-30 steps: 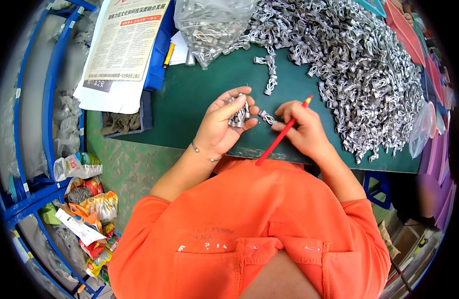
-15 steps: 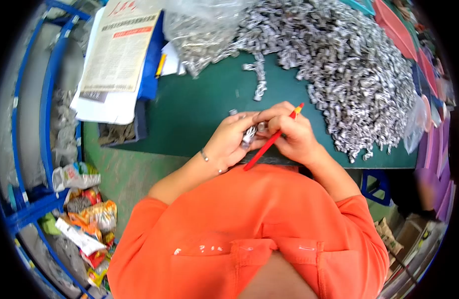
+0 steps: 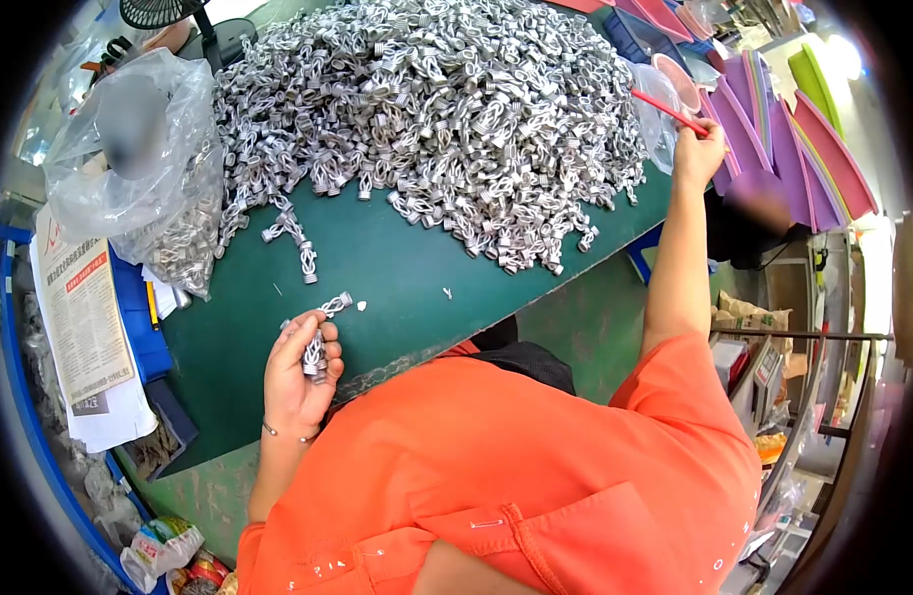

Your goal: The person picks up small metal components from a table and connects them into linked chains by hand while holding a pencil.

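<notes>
Metal pieces (image 3: 315, 355) inside the left hand (image 3: 292, 377), red pen (image 3: 667, 110) in the right hand (image 3: 699, 156), each grip closed around its load.

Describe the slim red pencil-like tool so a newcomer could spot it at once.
Find the big heap of silvery looped metal parts on the dark green tabletop. Past its right edge, the right hand grips the tool. Unlike the clear plastic bag nearby, it is thin, straight, red.

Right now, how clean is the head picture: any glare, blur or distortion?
Head view: corners black, scene bowed toward the edges; glare beside the green tray at upper right; a smeared patch over part of the plastic bag; piled metal pieces look fairly sharp.
</notes>
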{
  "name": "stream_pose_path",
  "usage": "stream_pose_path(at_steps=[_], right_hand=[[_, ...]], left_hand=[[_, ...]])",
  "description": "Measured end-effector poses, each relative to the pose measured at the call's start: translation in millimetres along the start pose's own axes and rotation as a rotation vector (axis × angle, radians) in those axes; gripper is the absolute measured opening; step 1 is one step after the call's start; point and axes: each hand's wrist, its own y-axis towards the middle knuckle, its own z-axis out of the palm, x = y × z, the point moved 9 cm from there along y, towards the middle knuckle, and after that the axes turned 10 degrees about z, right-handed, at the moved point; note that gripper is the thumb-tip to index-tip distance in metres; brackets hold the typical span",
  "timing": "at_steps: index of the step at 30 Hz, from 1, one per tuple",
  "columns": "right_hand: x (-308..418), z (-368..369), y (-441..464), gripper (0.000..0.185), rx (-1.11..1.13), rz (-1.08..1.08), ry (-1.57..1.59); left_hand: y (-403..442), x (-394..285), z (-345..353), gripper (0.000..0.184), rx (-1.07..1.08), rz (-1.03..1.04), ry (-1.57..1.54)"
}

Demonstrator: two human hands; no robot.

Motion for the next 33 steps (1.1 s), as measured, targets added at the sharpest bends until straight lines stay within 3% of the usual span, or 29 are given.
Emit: stream_pose_path(at_steps=[2,4,6,8,10,11,12,14,18,21,24,30,32,33], right_hand=[[-31.8,3.4,12.2,0.019,0.035,0.079,-0.035],[-18.0,6.4,-3.0,0.016,0.013,0.069,0.253],[35.1,24.4,-44.4,0.013,0.154,0.014,0.526],[92.8,46.1,-112.9,0.014,0.372,0.104,0.546],[144.3,76.4,-204.2,0.018,0.879,-0.048,0.694],[160.4,91.8,-257.9,0.020,1.249,-0.029,0.766],[185.5,93.2,-301.7,0.020,1.410,-0.231,0.594],[209.7,94.1,-353.1,0.026,1.394,-0.557,0.507],[215.9,106.5,-389.3,0.018,1.389,-0.681,0.503],[205.6,121.9,-381.6,0.021,1.490,-0.212,0.608],[181.5,132.2,-397.1,0.024,1.802,0.582,0.774],[175.5,127.8,-414.6,0.023,1.870,0.766,1.035],[178.2,125.0,-414.3,0.022,1.873,0.741,1.056],[180.5,124.0,-407.2,0.023,1.811,0.644,1.067]], left_hand=[[0.6,-1.7,4.1,0.012,0.056,0.022,-0.015],[-0.6,-5.5,5.0,0.011,-0.014,0.064,0.009],[-2.4,-11.5,13.3,0.009,0.068,0.077,-0.042],[-1.7,-21.0,12.9,0.008,0.104,0.147,-0.111],[-0.3,-31.7,5.9,0.008,0.068,0.216,-0.109],[-1.1,-36.1,0.3,0.008,0.039,0.237,-0.097],[-1.1,-41.9,-2.1,0.008,0.034,0.275,-0.077],[-3.9,-45.5,-3.1,0.008,0.026,0.313,-0.050],[-12.3,-50.5,-6.6,0.009,0.001,0.410,0.124],[-12.8,-45.4,-9.7,0.018,-0.013,0.406,0.225],[-12.7,-42.5,-0.5,0.025,0.025,0.408,0.357],[-21.4,-49.1,29.6,0.023,0.171,0.554,0.551],[-29.2,-57.3,42.5,0.021,0.253,0.789,0.744],[-29.6,-57.5,42.6,0.021,0.259,0.799,0.750]])
